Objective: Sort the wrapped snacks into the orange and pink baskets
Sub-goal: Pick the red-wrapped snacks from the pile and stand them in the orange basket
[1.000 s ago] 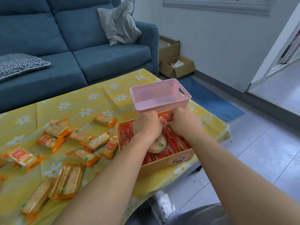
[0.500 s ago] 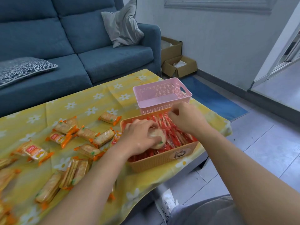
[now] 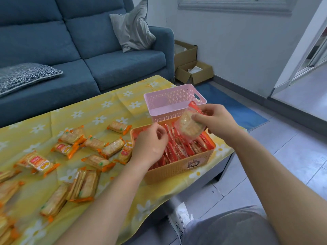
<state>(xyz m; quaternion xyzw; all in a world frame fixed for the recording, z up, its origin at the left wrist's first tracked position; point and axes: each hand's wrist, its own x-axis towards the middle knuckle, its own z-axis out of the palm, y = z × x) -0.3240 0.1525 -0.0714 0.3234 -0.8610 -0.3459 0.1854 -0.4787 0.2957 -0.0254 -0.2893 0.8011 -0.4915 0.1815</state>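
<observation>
My right hand (image 3: 215,121) holds a round cracker pack (image 3: 189,125) with red wrapper ends, lifted above the orange basket (image 3: 180,167). That basket is filled with several red-wrapped snacks (image 3: 178,149). My left hand (image 3: 150,144) hovers over the basket's left side with curled fingers and nothing visibly in it. The pink basket (image 3: 169,103) stands just behind the orange one and looks empty. Several orange-wrapped cracker packs (image 3: 92,152) lie scattered on the yellow flowered tablecloth (image 3: 109,106) to the left.
A blue sofa (image 3: 88,50) with a grey cushion (image 3: 132,27) runs behind the table. Cardboard boxes (image 3: 192,71) sit on the floor by the wall. The table's right edge drops to a tiled floor (image 3: 283,156) and a blue mat.
My right hand has lifted a round cracker pack out of the orange basket and raised it toward the pink basket. My left hand has let go of that pack and stays over the orange basket.
</observation>
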